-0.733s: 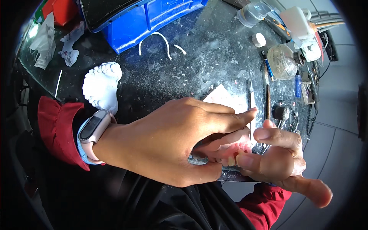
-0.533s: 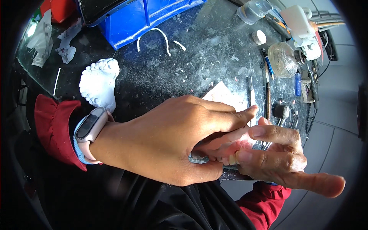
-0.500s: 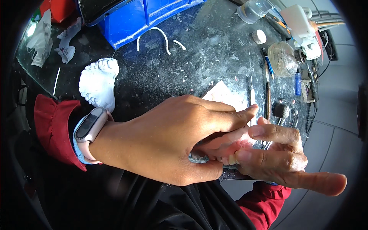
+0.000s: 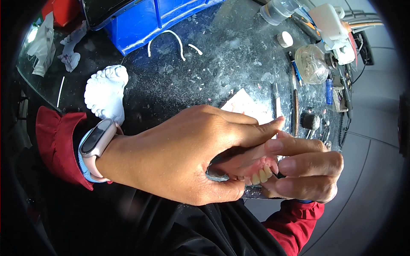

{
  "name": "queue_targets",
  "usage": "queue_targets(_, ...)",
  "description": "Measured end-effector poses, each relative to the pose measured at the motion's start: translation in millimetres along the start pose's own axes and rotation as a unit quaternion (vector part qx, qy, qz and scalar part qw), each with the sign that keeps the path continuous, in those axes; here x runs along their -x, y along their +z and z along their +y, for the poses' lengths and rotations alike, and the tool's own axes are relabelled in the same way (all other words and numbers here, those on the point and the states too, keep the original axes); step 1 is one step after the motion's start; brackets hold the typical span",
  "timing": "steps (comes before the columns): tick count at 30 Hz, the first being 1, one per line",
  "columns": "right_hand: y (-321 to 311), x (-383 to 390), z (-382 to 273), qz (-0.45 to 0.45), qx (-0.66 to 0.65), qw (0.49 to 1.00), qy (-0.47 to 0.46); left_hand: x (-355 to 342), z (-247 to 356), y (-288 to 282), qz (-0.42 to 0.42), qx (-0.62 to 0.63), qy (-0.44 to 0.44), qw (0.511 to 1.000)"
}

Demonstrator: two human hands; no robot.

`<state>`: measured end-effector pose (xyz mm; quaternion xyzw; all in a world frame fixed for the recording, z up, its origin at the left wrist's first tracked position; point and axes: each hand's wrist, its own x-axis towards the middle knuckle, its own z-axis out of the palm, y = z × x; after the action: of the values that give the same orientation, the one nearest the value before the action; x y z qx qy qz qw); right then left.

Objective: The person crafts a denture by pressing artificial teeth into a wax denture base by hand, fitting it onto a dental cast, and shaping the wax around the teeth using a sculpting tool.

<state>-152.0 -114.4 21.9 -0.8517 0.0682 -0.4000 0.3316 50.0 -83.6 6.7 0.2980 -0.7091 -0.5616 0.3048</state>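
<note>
Between my hands is a pink denture (image 4: pixel 253 163) with a row of pale yellowish front teeth facing down and to the right. My left hand (image 4: pixel 194 153) wraps over it from the left, thumb below and fingers across the top, gripping it. From the right, my right hand (image 4: pixel 314 170) closes on the denture's other side, its fingers bent and the tips against the pink edge beside the teeth. The far side of the denture is hidden under my fingers. Beyond my hands lies a white sheet (image 4: pixel 242 102) with pink specks.
A white plaster dental cast (image 4: pixel 104 94) stands left, beyond my watch. At the back are a blue bin (image 4: pixel 136 27) and a curved white strip (image 4: pixel 164 33). Glass jar (image 4: pixel 311 64), white cap (image 4: pixel 285 39), blue pen (image 4: pixel 294 68) and slim tools (image 4: pixel 295 102) line the right side.
My right hand's outstretched finger has folded in. Its fingertips have shifted off the front teeth, so more of the teeth show. My left hand keeps its grip.
</note>
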Motion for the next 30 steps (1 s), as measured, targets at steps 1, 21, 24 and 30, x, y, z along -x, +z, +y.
queue_targets(1,-1.3,-1.4,0.8,-0.017,0.018,1.000,-0.010,0.2,0.5,0.3,-0.001,0.000,-0.001,1.000)
queue_targets(21,-1.7,-7.2,6.5,-0.056,0.045,0.996,-0.050,2.4,-3.4,3.1,-0.008,-0.035,0.010,0.999)
queue_targets(24,-4.1,-6.1,4.4,-0.051,0.043,0.997,-0.038,1.6,-3.0,1.8,-0.011,-0.033,0.017,0.999)
queue_targets(30,-8.0,-7.0,7.0,-0.082,0.049,0.993,-0.064,1.9,-3.8,2.1,-0.003,-0.056,0.029,0.998)
